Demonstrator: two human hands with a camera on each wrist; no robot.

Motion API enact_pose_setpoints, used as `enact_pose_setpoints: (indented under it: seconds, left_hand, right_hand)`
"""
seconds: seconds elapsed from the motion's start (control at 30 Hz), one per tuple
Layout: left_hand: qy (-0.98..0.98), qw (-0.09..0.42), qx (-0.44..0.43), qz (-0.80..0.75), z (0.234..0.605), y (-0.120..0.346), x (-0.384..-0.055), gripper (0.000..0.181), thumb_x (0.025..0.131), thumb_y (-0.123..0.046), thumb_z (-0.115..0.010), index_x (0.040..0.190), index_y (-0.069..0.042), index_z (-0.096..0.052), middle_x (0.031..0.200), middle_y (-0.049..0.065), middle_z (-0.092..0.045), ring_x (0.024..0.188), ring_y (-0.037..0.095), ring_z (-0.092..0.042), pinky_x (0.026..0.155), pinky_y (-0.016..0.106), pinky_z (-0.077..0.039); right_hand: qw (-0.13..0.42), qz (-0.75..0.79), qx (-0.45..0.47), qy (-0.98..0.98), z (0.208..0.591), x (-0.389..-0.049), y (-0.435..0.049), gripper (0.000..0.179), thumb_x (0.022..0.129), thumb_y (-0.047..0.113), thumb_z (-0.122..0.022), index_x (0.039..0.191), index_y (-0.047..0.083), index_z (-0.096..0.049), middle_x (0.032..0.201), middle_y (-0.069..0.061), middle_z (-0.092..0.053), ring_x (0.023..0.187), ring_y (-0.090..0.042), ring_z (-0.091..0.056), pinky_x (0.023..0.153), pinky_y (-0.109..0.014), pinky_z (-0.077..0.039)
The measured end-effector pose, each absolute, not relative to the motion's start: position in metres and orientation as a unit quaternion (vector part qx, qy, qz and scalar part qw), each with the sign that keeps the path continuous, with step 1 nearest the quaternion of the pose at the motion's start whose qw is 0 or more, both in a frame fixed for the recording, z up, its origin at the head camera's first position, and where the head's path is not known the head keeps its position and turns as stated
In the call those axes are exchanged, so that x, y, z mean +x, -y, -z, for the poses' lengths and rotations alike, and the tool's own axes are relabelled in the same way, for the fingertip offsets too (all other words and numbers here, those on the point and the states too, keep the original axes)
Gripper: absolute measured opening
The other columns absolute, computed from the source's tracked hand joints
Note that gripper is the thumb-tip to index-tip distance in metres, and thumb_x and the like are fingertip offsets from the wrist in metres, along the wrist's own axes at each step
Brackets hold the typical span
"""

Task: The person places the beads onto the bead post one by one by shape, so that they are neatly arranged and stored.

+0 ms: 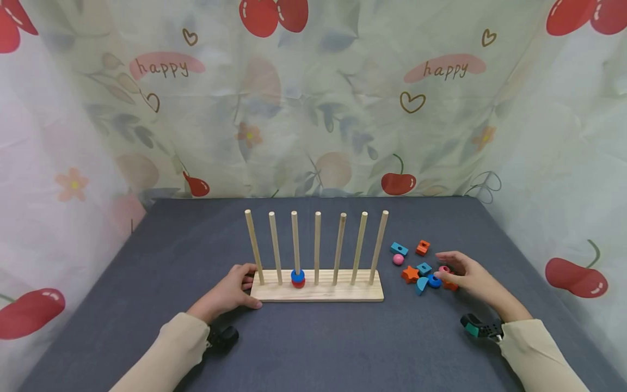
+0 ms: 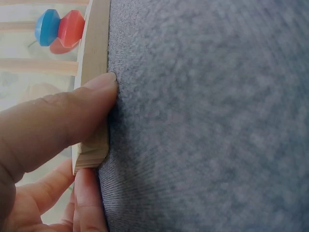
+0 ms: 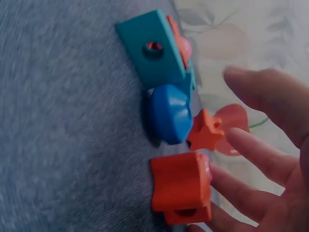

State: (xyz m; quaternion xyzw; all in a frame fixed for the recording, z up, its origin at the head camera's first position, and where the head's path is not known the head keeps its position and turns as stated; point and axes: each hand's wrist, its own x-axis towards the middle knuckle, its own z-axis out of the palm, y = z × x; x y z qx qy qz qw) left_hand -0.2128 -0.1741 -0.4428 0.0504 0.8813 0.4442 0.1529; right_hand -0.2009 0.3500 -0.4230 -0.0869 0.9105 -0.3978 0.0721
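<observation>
The left hand (image 1: pixel 234 287) grips the wooden pegboard (image 1: pixel 333 293) by its left end; the right hand (image 1: pixel 470 276), fingers spread, is beside loose beads (image 1: pixel 434 281) to the board's right. On the third peg (image 1: pixel 295 239) from the left, a blue bead (image 1: pixel 297 276) tops a red bead (image 1: pixel 298 285).

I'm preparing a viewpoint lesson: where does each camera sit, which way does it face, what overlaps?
Head: on the head, facing forward and down at the peg rack and loose pieces; left hand and right hand show.
Left wrist: worn there, facing the rack's end; left thumb and fingers show.
Right wrist: worn there, facing the loose pieces; right thumb and fingers show.
Head and left wrist views share the blue bead and red bead.
</observation>
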Motion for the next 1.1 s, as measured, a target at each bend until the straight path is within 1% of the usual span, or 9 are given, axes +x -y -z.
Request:
enact_pose_setpoints:
  seconds: [0.07, 0.13, 0.2, 0.3, 0.43, 0.5, 0.63, 0.8, 1.1]
  left_hand:
    - [-0.882, 0.151, 0.05, -0.444, 0.443, 0.174, -0.213, 0.084, 0.065, 0.002, -0.086, 0.137, 0.005, -0.042, 0.129, 0.022, -0.035, 0.119, 0.033, -0.047, 0.103, 0.047, -0.043]
    - [-0.882, 0.151, 0.05, -0.444, 0.443, 0.174, -0.213, 0.084, 0.065, 0.003, -0.086, 0.137, 0.005, -0.042, 0.129, 0.022, -0.035, 0.118, 0.033, -0.047, 0.104, 0.047, -0.042]
    - [-0.882, 0.15, 0.05, -0.444, 0.443, 0.174, -0.213, 0.084, 0.065, 0.003, -0.086, 0.137, 0.005, -0.042, 0.128, 0.022, -0.035, 0.118, 0.033, -0.047, 0.104, 0.047, -0.042]
    - [-0.881, 0.151, 0.052, -0.445, 0.442, 0.174, -0.213, 0.084, 0.065, 0.003, -0.086, 0.136, 0.005, -0.043, 0.128, 0.021, -0.035, 0.118, 0.032, -0.047, 0.104, 0.047, -0.042]
    - [-0.879, 0.154, 0.055, -0.447, 0.442, 0.175, -0.213, 0.083, 0.065, 0.002, -0.086, 0.136, 0.004, -0.043, 0.128, 0.021, -0.036, 0.118, 0.032, -0.047, 0.104, 0.048, -0.042]
    - [-0.879, 0.155, 0.055, -0.448, 0.442, 0.175, -0.213, 0.083, 0.065, 0.001, -0.086, 0.136, 0.004, -0.043, 0.128, 0.021, -0.036, 0.118, 0.032, -0.047, 0.104, 0.048, -0.042]
    - [-0.879, 0.155, 0.056, -0.448, 0.442, 0.175, -0.213, 0.083, 0.065, 0.002, -0.086, 0.136, 0.004, -0.043, 0.127, 0.021, -0.036, 0.119, 0.032, -0.047, 0.104, 0.047, -0.042]
    - [-0.879, 0.154, 0.053, -0.448, 0.442, 0.175, -0.213, 0.083, 0.065, 0.002, -0.086, 0.136, 0.004, -0.043, 0.128, 0.021, -0.036, 0.118, 0.032, -0.047, 0.103, 0.047, -0.043]
    - [-0.88, 0.154, 0.051, -0.447, 0.441, 0.174, -0.212, 0.083, 0.065, 0.003, -0.086, 0.136, 0.004, -0.043, 0.128, 0.021, -0.036, 0.118, 0.033, -0.047, 0.104, 0.048, -0.042]
  right_hand:
    - [0.074, 0.382, -0.095, -0.916, 0.425, -0.201, -0.352, 0.058, 0.095, 0.031, -0.062, 0.139, -0.001, -0.043, 0.138, -0.027, -0.046, 0.122, -0.04, -0.048, 0.089, -0.024, -0.049]
    - [0.075, 0.373, -0.101, -0.919, 0.426, -0.202, -0.353, 0.057, 0.093, 0.031, -0.064, 0.138, 0.0, -0.045, 0.136, -0.025, -0.049, 0.118, -0.035, -0.049, 0.083, -0.019, -0.046]
    - [0.074, 0.365, -0.106, -0.922, 0.426, -0.202, -0.353, 0.056, 0.092, 0.031, -0.066, 0.136, 0.001, -0.048, 0.133, -0.023, -0.05, 0.114, -0.032, -0.049, 0.083, -0.024, -0.046]
    - [0.073, 0.352, -0.11, -0.926, 0.428, -0.204, -0.353, 0.054, 0.09, 0.031, -0.068, 0.133, 0.002, -0.051, 0.13, -0.021, -0.052, 0.11, -0.03, -0.048, 0.087, -0.036, -0.046]
    - [0.069, 0.342, -0.116, -0.93, 0.431, -0.206, -0.352, 0.05, 0.088, 0.03, -0.071, 0.126, 0.002, -0.055, 0.126, -0.02, -0.054, 0.11, -0.032, -0.048, 0.093, -0.051, -0.044]
    - [0.066, 0.338, -0.117, -0.932, 0.432, -0.207, -0.352, 0.048, 0.086, 0.03, -0.073, 0.122, 0.002, -0.057, 0.124, -0.02, -0.054, 0.11, -0.033, -0.048, 0.094, -0.056, -0.042]
    - [0.057, 0.325, -0.124, -0.936, 0.434, -0.207, -0.35, 0.043, 0.084, 0.03, -0.076, 0.114, 0.003, -0.06, 0.125, -0.023, -0.053, 0.111, -0.037, -0.049, 0.096, -0.06, -0.04]
    - [0.047, 0.303, -0.135, -0.942, 0.436, -0.207, -0.347, 0.035, 0.082, 0.029, -0.077, 0.106, 0.008, -0.062, 0.131, -0.028, -0.049, 0.115, -0.042, -0.048, 0.096, -0.063, -0.04]
    - [0.043, 0.285, -0.139, -0.947, 0.437, -0.206, -0.345, 0.029, 0.083, 0.029, -0.076, 0.102, 0.011, -0.063, 0.131, -0.028, -0.048, 0.116, -0.045, -0.045, 0.093, -0.064, -0.04]
